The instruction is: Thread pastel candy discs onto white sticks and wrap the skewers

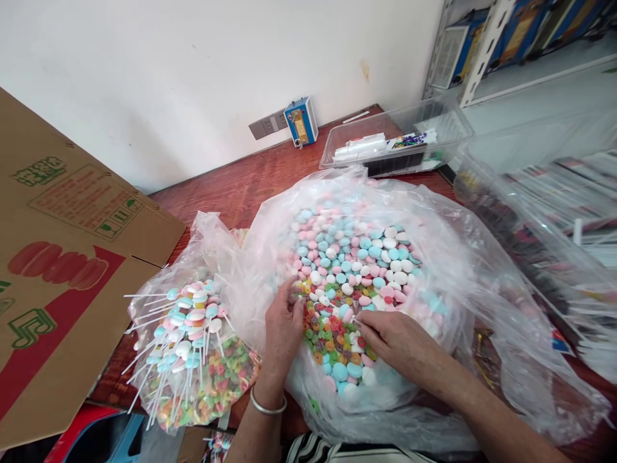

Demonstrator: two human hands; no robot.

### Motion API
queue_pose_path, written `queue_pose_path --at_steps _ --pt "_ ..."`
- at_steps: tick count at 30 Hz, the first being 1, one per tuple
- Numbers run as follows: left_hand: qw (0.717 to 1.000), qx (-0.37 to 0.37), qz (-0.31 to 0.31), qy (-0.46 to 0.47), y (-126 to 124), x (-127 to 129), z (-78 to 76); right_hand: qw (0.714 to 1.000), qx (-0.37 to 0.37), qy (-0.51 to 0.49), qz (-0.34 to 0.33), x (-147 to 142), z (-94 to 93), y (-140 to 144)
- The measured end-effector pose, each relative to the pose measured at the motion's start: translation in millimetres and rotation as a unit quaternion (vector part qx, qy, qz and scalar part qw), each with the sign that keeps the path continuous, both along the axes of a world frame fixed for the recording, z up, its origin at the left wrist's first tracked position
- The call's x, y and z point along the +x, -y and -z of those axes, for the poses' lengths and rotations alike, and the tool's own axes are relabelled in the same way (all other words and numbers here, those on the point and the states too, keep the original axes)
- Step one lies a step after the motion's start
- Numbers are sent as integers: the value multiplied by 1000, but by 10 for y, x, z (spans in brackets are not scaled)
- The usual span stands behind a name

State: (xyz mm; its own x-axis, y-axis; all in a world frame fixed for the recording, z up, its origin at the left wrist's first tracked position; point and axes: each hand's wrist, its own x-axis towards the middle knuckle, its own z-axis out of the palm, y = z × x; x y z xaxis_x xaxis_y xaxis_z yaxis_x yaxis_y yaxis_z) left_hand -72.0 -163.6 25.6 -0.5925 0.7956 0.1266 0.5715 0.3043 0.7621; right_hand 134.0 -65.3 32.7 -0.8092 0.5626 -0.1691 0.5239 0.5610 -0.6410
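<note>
My left hand (285,318), with a silver bangle on its wrist, rests at the left side of the candy heap, thumb and forefinger apart. Over the middle of the heap, my right hand (388,331) is closed in a pinch on what looks like a thin white stick (355,317), mostly hidden by the fingers. Below the hands, an open clear plastic bag (434,411) holds smooth pink, blue and white oval candies (340,257). Small coloured gummy rings (332,337) are heaped on top of them, between my hands.
Left of the bag, candies on white sticks (187,328) lie on a bag of gummy rings (226,373). A cardboard box (72,257) stands at far left. Behind are a clear tray (400,138) and a blue device (301,122). A bin of white sticks (569,206) is at right.
</note>
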Motion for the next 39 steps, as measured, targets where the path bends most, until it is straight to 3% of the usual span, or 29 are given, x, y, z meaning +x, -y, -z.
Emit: queue_pose_path --at_steps 2,7,9,16,21,28,34,39 --pt "999 -4 15 -46 34 -66 -29 1000 0 4 5 0 -19 -11" --pt "983 -66 133 -108 105 -80 -48 1000 0 16 5 -1 -46 -15" --pt "979 -80 147 -118 113 -57 -23 1000 5 18 1 2 -40 -11" --pt "980 -90 122 -126 92 -36 22 1000 3 27 -11 -23 -61 10" --pt "990 -61 46 -120 142 -65 -19 999 -9 34 -16 -31 -91 20" --pt "974 -122 143 -127 197 -80 -66 999 -6 30 -17 -24 -67 20" --pt "953 -164 159 -197 154 -23 -50 999 2 32 -21 -46 -36 30" --pt "974 -122 118 -150 170 15 -64 998 25 43 -42 -50 -18 88"
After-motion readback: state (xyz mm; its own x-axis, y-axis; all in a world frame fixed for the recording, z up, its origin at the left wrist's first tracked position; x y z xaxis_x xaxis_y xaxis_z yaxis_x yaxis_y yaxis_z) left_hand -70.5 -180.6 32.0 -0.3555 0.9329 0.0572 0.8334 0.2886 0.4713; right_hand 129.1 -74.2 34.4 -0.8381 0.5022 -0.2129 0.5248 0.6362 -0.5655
